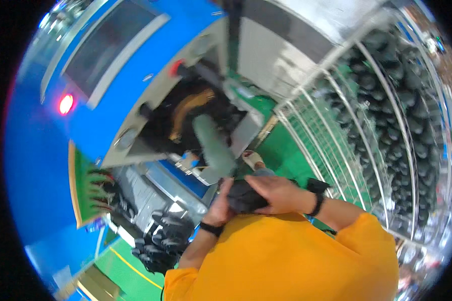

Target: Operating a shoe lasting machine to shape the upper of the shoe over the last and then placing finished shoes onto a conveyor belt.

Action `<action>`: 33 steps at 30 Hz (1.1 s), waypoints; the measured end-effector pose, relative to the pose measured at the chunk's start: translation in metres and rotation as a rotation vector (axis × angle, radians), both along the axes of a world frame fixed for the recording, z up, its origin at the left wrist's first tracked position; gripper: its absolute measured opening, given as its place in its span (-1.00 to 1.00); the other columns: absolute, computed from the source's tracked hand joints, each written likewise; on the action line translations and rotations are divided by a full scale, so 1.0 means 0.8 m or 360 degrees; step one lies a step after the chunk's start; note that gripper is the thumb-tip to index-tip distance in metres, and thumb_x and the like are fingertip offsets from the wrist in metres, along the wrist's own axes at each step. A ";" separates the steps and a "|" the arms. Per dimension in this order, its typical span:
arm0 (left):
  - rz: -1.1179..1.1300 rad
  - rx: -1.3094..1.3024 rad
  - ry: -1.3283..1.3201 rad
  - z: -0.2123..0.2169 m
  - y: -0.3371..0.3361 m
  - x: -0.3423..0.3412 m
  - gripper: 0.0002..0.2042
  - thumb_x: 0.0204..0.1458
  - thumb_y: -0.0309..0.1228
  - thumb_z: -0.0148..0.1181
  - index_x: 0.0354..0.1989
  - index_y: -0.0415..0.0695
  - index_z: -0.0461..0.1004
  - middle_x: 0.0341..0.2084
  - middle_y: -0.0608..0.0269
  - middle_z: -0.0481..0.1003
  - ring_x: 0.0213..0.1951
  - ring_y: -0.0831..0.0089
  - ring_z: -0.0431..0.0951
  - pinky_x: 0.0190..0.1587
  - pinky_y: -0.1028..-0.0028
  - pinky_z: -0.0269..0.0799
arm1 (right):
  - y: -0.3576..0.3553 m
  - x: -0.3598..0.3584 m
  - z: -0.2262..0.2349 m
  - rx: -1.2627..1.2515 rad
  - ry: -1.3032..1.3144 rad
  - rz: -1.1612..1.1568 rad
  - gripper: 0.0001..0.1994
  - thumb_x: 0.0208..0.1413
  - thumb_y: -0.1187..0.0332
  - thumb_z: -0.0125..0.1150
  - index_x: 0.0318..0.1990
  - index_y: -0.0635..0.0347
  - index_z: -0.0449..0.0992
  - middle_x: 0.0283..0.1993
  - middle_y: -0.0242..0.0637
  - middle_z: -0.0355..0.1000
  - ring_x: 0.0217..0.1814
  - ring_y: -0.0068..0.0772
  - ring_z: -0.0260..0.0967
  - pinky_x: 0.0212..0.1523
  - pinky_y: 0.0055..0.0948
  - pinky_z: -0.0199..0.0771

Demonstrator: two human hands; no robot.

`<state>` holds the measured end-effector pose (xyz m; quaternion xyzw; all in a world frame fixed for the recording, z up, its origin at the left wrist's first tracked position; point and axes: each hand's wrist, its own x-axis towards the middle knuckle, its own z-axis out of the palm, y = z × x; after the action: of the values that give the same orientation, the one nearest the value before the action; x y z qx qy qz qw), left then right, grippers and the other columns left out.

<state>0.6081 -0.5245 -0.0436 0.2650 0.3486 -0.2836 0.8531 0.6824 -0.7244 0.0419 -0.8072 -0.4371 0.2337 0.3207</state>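
Here, a dark rubbery part [243,196] sits between both hands, held close in front of the chest above the yellow shirt [286,256]. Right hand [278,193] wraps over its top, fingers curled onto it; left hand [221,203] presses against its left side. Hands together, clamped on the part. Just beyond: blue machine [93,100] with red lamp [65,104]. To the right, wire cage [386,125] full of similar dark parts. Green floor [281,150] beneath.

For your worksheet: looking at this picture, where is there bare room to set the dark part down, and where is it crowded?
Bare green floor lies between the wire cage and the blue machine. Crowded: the cage of dark parts and the pile by the left hand; both hands hold the dark part.
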 end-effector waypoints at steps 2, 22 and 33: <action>-0.0048 0.0039 -0.0056 -0.024 -0.004 -0.015 -0.45 0.18 0.14 -0.02 0.08 -0.09 0.46 -0.17 0.23 0.59 -0.32 0.33 0.60 -0.35 0.45 0.48 | -0.008 0.005 -0.048 0.0373 0.0575 -0.0314 -0.11 0.09 0.15 0.36 0.45 0.24 -0.06 0.22 -0.08 0.34 0.18 -0.17 0.38 0.10 -0.19 0.41; -0.0612 0.1416 -0.0579 0.118 -0.045 0.009 -0.63 0.01 -0.19 0.23 -0.19 -0.27 0.49 -0.34 0.17 0.52 -0.27 0.34 0.47 -0.13 0.38 0.39 | -0.250 -0.016 -0.170 0.1174 0.2115 -0.2123 -0.69 0.26 0.06 0.09 -0.11 0.10 0.45 -0.27 -0.20 0.54 -0.47 -0.44 0.44 -0.53 -0.45 0.44; -0.0844 0.1302 -0.0512 0.092 -0.176 0.079 -0.61 -0.02 -0.39 0.32 -0.02 -0.20 0.39 -0.20 0.25 0.47 -0.19 0.48 0.46 -0.10 0.52 0.40 | -0.558 -0.099 -0.291 0.3522 0.1579 -0.2579 -0.59 0.16 -0.02 0.14 -0.12 0.17 0.48 -0.34 -0.21 0.50 -0.55 -0.43 0.37 -0.64 -0.51 0.38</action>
<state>0.6710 -0.6650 0.0298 0.6968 0.2163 -0.2861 0.6212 0.6029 -1.1712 -0.1912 -0.0110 0.3288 -0.2075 0.9213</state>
